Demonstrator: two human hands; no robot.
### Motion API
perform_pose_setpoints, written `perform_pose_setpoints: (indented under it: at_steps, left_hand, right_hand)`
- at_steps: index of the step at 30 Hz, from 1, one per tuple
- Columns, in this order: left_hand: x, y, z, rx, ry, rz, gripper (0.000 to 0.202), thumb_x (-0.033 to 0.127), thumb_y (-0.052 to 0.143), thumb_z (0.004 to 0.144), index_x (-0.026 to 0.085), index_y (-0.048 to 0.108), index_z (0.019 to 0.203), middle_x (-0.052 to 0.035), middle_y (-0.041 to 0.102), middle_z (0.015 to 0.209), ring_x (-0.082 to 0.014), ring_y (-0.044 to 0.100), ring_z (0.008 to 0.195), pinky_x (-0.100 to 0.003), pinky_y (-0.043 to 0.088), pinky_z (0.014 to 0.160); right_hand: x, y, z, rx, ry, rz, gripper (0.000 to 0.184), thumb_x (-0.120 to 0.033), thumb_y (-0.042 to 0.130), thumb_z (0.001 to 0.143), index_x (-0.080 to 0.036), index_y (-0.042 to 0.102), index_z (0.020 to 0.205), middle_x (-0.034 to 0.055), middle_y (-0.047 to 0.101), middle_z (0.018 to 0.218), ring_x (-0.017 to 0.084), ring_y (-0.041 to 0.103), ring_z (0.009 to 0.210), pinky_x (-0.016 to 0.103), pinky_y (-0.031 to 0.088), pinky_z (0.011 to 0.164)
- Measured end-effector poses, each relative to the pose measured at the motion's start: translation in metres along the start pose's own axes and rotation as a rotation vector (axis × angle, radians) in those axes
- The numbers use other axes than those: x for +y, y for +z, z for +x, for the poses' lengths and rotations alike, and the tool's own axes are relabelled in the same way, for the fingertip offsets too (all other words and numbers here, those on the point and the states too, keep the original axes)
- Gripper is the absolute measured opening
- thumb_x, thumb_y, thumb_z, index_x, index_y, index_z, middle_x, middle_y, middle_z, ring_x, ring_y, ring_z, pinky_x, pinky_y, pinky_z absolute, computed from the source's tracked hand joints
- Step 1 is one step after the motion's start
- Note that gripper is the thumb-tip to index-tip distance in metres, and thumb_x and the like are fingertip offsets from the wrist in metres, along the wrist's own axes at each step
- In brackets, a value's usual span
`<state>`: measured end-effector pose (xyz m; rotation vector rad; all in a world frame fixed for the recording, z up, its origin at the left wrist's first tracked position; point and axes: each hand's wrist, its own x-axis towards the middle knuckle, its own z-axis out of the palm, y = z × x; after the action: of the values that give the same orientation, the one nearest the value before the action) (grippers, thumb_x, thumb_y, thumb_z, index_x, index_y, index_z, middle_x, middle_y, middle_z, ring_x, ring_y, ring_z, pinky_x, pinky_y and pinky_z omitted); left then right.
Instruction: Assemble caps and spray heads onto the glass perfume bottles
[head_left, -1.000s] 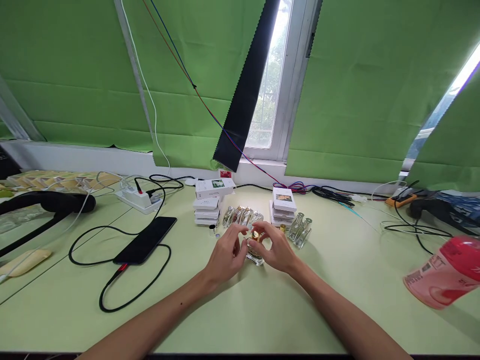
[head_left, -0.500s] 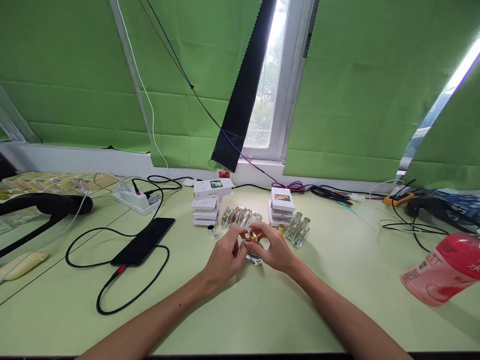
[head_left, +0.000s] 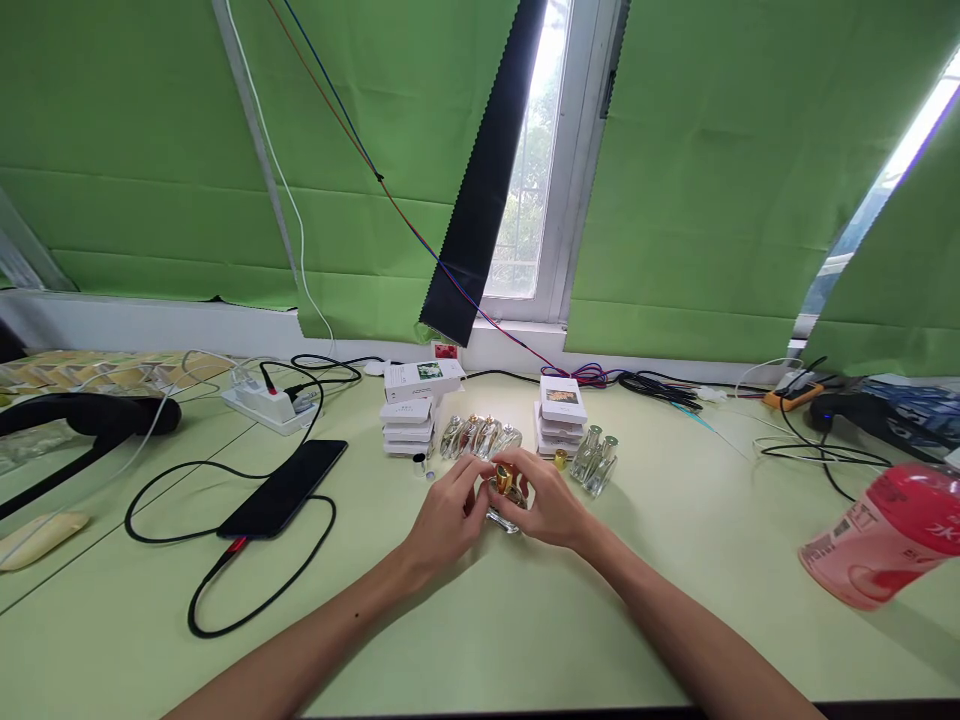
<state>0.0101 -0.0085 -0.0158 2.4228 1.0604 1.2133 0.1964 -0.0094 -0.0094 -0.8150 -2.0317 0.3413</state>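
A small glass perfume bottle (head_left: 502, 521) with a gold top (head_left: 505, 478) sits between my hands, close to the tabletop. My left hand (head_left: 452, 508) is curled in from the left, its thumb and fingertips against the bottle. From the other side, my right hand (head_left: 549, 503) has its thumb and forefinger around the gold top. Fingers cover much of the bottle's middle. Just behind stand several glass perfume bottles (head_left: 480, 437) in a row. To the right are clear bottles with green-tinted tops (head_left: 594, 460) and a loose gold cap (head_left: 560, 459).
White boxes are stacked at the left (head_left: 407, 425) and right (head_left: 561, 410) behind my hands. A dark cap (head_left: 419, 464) lies near the left stack. A cabled phone (head_left: 285, 488) and power strip (head_left: 274, 403) are farther left. A pink bottle (head_left: 874, 540) stands far right.
The view has shifted slightly. My right fingers have moved a little on the bottle, and more of the gold top shows. Both hands stay around the perfume bottle.
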Motion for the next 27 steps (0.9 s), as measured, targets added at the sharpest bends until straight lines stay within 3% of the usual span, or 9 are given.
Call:
perform_pose_setpoints:
  at_steps: [6,9,13,17,23,27]
  left_hand:
    - [-0.0016,0.0005,0.0003,0.022,0.008,0.04,0.018,0.013,0.041,0.097,0.022,0.056,0.101,-0.003,0.063,0.096,-0.0145,0.06,0.074,-0.026,0.045,0.064]
    - [-0.003,0.0013,-0.0004,0.037,-0.002,0.054,0.016,0.014,0.042,0.097,0.021,0.056,0.099,-0.002,0.063,0.095,-0.0134,0.058,0.068,-0.026,0.044,0.061]
    - [-0.0047,0.0031,-0.0012,0.033,-0.049,0.056,0.013,0.016,0.044,0.096,0.021,0.056,0.1,-0.0011,0.064,0.096,-0.0104,0.054,0.057,-0.026,0.043,0.057]
    - [-0.0046,0.0035,-0.0017,-0.023,-0.104,0.026,0.02,0.016,0.045,0.093,0.021,0.056,0.109,-0.0017,0.066,0.097,-0.0097,0.053,0.053,-0.027,0.044,0.057]
    - [-0.0002,0.0025,-0.0022,-0.133,-0.173,-0.022,0.034,0.017,0.05,0.088,0.02,0.051,0.122,0.0021,0.066,0.081,-0.0132,0.058,0.054,-0.028,0.046,0.059]
    - [0.0002,0.0029,-0.0019,-0.149,-0.183,-0.02,0.035,0.02,0.05,0.088,0.02,0.049,0.124,-0.0021,0.068,0.094,-0.0132,0.059,0.056,-0.03,0.048,0.061]
  right_hand:
    - [0.0011,0.0005,0.0005,-0.029,0.027,-0.017,0.035,-0.02,0.065,0.083,-0.022,0.058,0.117,0.0015,0.065,0.091,0.012,0.05,0.062,0.025,0.043,0.062]
    - [0.0005,0.0002,0.0013,-0.028,0.059,-0.037,0.034,-0.022,0.066,0.083,-0.021,0.058,0.116,-0.0016,0.065,0.086,0.009,0.041,0.053,0.023,0.038,0.057]
    - [0.0008,-0.0002,0.0011,-0.018,0.062,-0.06,0.032,-0.023,0.066,0.084,-0.021,0.059,0.116,-0.0025,0.063,0.08,0.008,0.04,0.052,0.022,0.034,0.055]
    - [0.0028,-0.0019,0.0006,-0.017,0.08,-0.082,0.032,-0.025,0.066,0.086,-0.02,0.06,0.116,-0.0047,0.057,0.069,0.009,0.041,0.052,0.022,0.032,0.055]
    - [0.0058,-0.004,0.0009,-0.025,0.118,-0.089,0.032,-0.03,0.068,0.087,-0.02,0.062,0.118,-0.0078,0.049,0.059,0.01,0.041,0.049,0.022,0.032,0.055]
    - [0.0094,-0.0031,0.0009,0.006,0.113,-0.133,0.032,-0.031,0.068,0.089,-0.019,0.063,0.118,-0.0075,0.05,0.059,0.011,0.043,0.05,0.023,0.035,0.058]
